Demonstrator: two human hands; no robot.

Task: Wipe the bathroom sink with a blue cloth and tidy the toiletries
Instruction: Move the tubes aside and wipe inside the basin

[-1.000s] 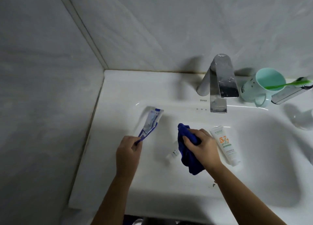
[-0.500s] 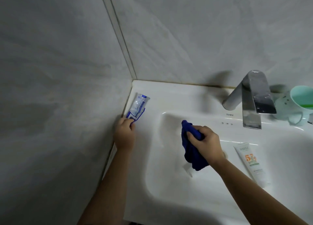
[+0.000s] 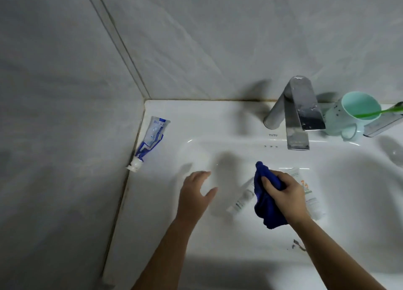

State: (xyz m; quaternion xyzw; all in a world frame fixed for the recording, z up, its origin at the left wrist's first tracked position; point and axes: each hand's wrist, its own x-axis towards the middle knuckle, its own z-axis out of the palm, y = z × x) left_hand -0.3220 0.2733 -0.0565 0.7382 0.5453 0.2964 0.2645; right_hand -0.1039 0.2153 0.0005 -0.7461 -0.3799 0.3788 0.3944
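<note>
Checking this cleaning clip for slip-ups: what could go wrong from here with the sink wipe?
The small white tube and the sunscreen tube lie in the basin by the blue cloth that the right hand grips; wiping could shove them about or skip the surface beneath. The green toothbrush sticks out over the rim of the mint cup; a wipe near the faucet might knock it off.

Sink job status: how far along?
Done: toothpaste tube lies on the left ledge. In hand: right hand grips the blue cloth; left hand open, empty. Left: small white tube and sunscreen tube lie in the basin; dark debris near its front.
</note>
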